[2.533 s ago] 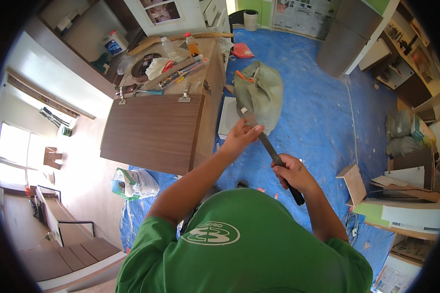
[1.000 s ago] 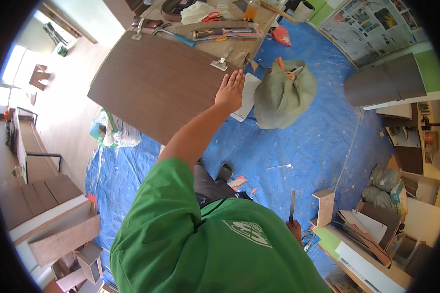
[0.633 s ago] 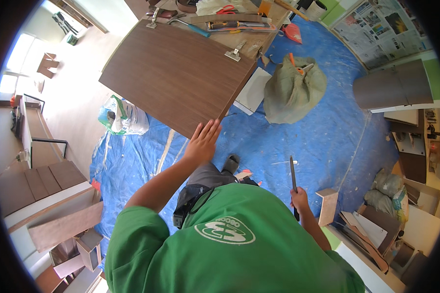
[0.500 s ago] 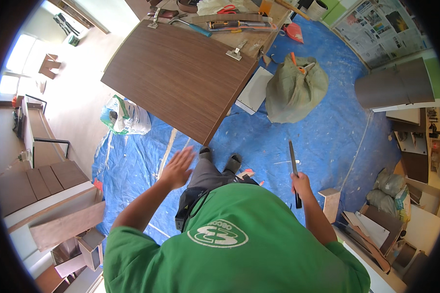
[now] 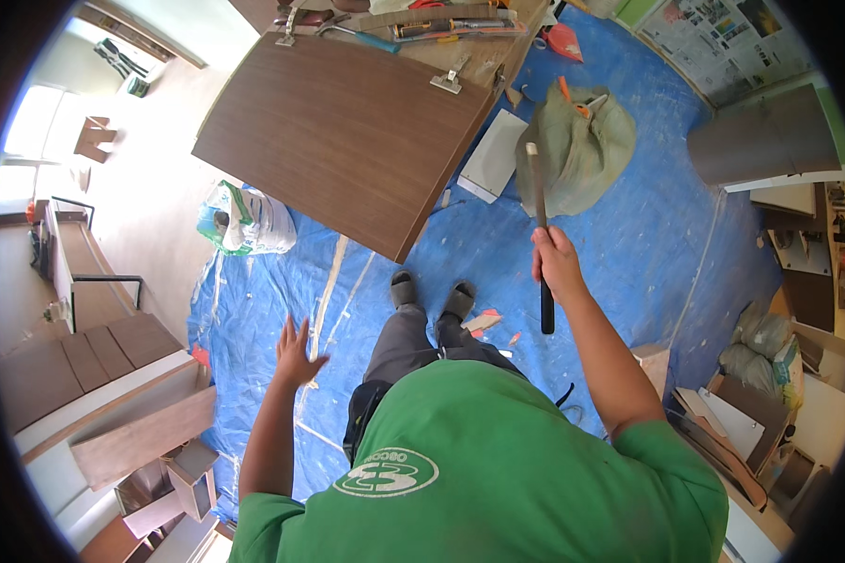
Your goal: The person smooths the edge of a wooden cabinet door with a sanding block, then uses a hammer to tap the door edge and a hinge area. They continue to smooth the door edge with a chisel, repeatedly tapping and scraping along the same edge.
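My right hand [image 5: 558, 263] is closed around the black handle of a long, narrow file [image 5: 537, 183]. Its grey blade points away from me, with a pale tip in front of a greenish sack [image 5: 582, 155]. Down at my left side, my left hand [image 5: 297, 359] hangs over the blue sheet, fingers spread and nothing in them. Ahead of both hands, a brown wood-grain door panel [image 5: 338, 141] lies on the workbench [image 5: 483, 66], its near corner jutting toward my feet. Two metal hinges, one on the right [image 5: 451, 77] and one on the left [image 5: 289, 28], sit along its far edge.
A blue tarp [image 5: 629, 281] covers the floor, with small scraps near my feet. Beside the bench lies a white board [image 5: 493, 155]. A white-and-green bag [image 5: 244, 220] stands left of the panel. Brown boards [image 5: 94, 361] line the left; bags and offcuts [image 5: 751, 347] crowd the right.
My right hand has moved forward and slightly left, carrying the file farther ahead. My left hand has drawn back to the left, away from the panel's corner.
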Action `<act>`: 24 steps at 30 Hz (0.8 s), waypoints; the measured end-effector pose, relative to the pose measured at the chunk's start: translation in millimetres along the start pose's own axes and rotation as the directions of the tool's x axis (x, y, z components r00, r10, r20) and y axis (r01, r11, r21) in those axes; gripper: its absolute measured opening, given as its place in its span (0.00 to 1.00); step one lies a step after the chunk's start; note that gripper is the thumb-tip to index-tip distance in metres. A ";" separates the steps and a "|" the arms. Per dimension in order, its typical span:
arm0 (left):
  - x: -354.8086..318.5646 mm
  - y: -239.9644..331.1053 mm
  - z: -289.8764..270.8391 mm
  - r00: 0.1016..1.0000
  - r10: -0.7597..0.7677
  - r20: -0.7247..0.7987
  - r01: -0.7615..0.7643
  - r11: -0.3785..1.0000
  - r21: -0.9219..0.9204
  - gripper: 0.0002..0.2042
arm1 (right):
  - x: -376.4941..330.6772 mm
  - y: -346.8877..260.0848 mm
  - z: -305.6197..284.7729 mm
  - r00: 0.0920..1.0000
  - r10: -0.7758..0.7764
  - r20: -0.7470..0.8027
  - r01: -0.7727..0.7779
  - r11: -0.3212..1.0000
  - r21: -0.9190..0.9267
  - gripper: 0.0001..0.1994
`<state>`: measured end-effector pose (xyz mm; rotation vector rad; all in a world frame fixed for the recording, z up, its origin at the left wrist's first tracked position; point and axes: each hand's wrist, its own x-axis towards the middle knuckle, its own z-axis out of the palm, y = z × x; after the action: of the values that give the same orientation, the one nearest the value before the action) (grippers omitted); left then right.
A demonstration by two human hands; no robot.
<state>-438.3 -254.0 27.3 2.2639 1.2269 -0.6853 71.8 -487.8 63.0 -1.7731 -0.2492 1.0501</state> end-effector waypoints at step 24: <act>318.2 187.3 -162.7 0.663 0.357 -0.658 -0.262 0.934 0.243 0.37 | 30.4 33.8 123.3 0.883 -0.469 0.019 0.384 0.699 -0.604 0.26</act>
<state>-94.1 -48.0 -15.9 2.8709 1.0400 0.2852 -11.8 -404.3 5.5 -2.1799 -0.9515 0.5190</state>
